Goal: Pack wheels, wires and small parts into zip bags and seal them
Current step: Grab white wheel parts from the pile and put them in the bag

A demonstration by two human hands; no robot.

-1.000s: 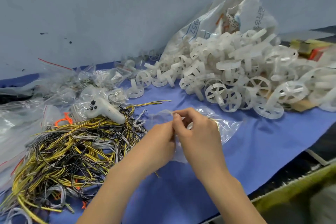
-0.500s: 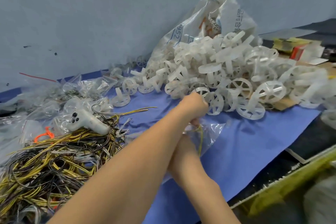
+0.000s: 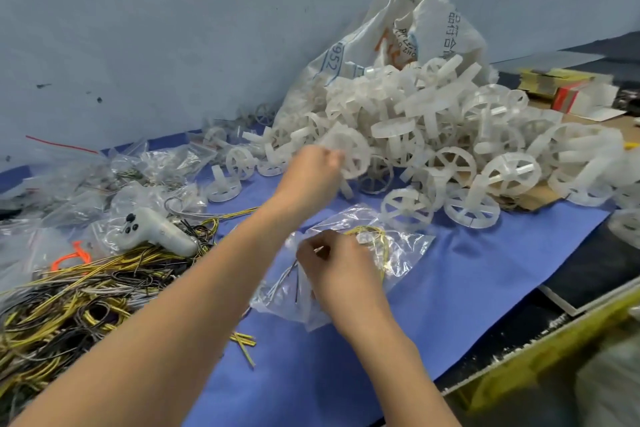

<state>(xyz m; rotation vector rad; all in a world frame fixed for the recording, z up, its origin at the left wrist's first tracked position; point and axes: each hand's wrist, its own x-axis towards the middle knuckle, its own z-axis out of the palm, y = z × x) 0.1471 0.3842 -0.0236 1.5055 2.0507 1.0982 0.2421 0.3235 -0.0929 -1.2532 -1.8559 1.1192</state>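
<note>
A clear zip bag (image 3: 398,246) with yellow wire inside lies on the blue cloth (image 3: 485,288) in the middle. My right hand (image 3: 339,270) pinches the bag's left part. My left hand (image 3: 311,173) has reached across to the pile of white plastic wheels (image 3: 450,149) and grips one wheel (image 3: 349,152) at the pile's near left edge. A tangle of yellow, black and grey wires (image 3: 69,305) fills the left foreground.
A white woven sack (image 3: 408,31) stands behind the wheel pile against the grey wall. Several clear bags (image 3: 138,173) lie at the left back. A white handheld controller (image 3: 159,229) rests on the wires. Boxes (image 3: 568,90) sit at the far right; the table's edge runs along the lower right.
Both hands were together at the bag's mouth. My left hand has since left the bag, crossed over to the wheel pile and taken hold of a wheel; my right hand stays on the bag.
</note>
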